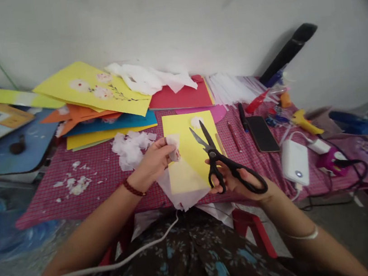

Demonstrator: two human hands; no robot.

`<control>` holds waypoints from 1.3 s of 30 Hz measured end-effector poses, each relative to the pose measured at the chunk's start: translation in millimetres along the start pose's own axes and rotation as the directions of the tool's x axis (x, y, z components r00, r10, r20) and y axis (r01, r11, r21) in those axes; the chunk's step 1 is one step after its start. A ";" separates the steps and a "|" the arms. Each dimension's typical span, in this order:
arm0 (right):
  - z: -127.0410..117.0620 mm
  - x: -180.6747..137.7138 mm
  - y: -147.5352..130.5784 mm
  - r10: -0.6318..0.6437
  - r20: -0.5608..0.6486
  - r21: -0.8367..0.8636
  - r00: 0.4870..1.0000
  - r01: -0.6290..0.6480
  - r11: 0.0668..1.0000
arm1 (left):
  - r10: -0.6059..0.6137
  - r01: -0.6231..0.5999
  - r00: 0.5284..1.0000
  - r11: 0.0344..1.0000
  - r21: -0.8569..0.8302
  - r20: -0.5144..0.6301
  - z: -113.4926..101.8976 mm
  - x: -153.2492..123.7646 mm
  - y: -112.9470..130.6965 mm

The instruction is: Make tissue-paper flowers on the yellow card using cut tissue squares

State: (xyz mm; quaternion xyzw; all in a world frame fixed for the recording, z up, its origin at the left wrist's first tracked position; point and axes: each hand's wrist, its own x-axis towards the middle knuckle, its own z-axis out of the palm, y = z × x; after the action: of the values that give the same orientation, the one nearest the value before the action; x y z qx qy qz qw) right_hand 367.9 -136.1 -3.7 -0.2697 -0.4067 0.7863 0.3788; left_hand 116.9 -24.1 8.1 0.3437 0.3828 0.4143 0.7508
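Note:
In my left hand [156, 159] a small piece of white tissue paper [174, 145] is pinched between thumb and fingers. My right hand [232, 179] has its fingers in the handles of black-handled scissors [213, 154], whose blades are parted and point away from me. Both hands are above a yellow sheet of paper [191, 169]. On that sheet's far part lies a white round tissue piece [197, 121], just beyond the blade tips. Left of the sheet is a heap of cut tissue pieces [132, 147], close to my left wrist.
Tiny paper scraps [79, 184] lie on the checked cloth at left. Behind are stacked coloured sheets, a yellow card with flowers [95, 89] and crumpled tissue [148, 79]. At right lie a phone [263, 133], a pencil [234, 136], a white power bank [295, 162] and a yellow glue gun [306, 122].

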 end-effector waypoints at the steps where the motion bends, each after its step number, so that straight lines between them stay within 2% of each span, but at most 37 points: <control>1: -0.5 4.6 -2.2 0.018 0.005 -0.082 1.000 -0.017 0.996 | 0.024 -0.024 1.000 0.999 0.041 0.000 -9.2 -5.4 8.5; 5: 7.5 33.6 -16.7 0.116 0.096 -0.441 0.989 -0.062 0.895 | 0.108 -0.110 0.994 0.979 0.171 0.022 -42.3 -26.3 35.2; 9: 25.0 70.5 -29.5 0.203 0.142 -0.591 0.969 -0.081 0.802 | 0.097 -0.103 0.995 0.964 0.245 0.036 -67.8 -42.0 45.4; 13: 35.7 99.2 -29.3 0.247 0.168 -0.585 0.954 -0.105 0.804 | 0.032 -0.034 0.999 0.960 0.279 0.011 -87.4 -49.9 46.5; 17: 39.5 114.4 -24.5 0.250 0.176 -0.581 0.952 -0.104 0.807 | -0.004 0.003 1.000 0.950 0.313 0.002 -100.7 -53.5 51.2; 22: 45.5 121.3 -22.5 0.261 0.150 -0.563 0.954 -0.135 0.816 | -0.014 0.013 1.000 0.937 0.350 0.002 -105.8 -55.9 60.0; 27: 51.7 127.0 -19.0 0.289 0.067 -0.528 0.955 -0.212 0.822 | -0.004 -0.001 1.000 0.932 0.363 0.013 -111.9 -52.7 57.4; 30: 50.8 132.8 -14.8 0.266 0.042 -0.508 0.963 -0.209 0.836 | 0.035 -0.011 0.998 0.915 0.402 -0.052 -117.8 -51.1 52.3; 32: 47.8 136.7 -12.6 0.263 0.076 -0.511 0.962 -0.189 0.838 | 0.072 -0.016 0.990 0.914 0.406 -0.122 -120.6 -50.9 49.7; 35: 41.4 139.8 -10.6 0.279 0.138 -0.521 0.950 -0.170 0.836 | 0.131 -0.049 0.966 0.939 0.340 -0.221 -122.4 -50.9 48.4; 39: 35.5 138.8 -10.2 0.297 0.182 -0.529 0.937 -0.161 0.833 | 0.212 -0.156 0.938 0.965 0.210 -0.274 -122.6 -48.7 49.0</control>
State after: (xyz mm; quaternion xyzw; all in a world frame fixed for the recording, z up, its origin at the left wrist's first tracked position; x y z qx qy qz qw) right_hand 267.0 -34.5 7.4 -0.3027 -0.6087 0.7197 0.1411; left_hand -23.8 -22.3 5.4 0.3808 0.4931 0.4921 0.6080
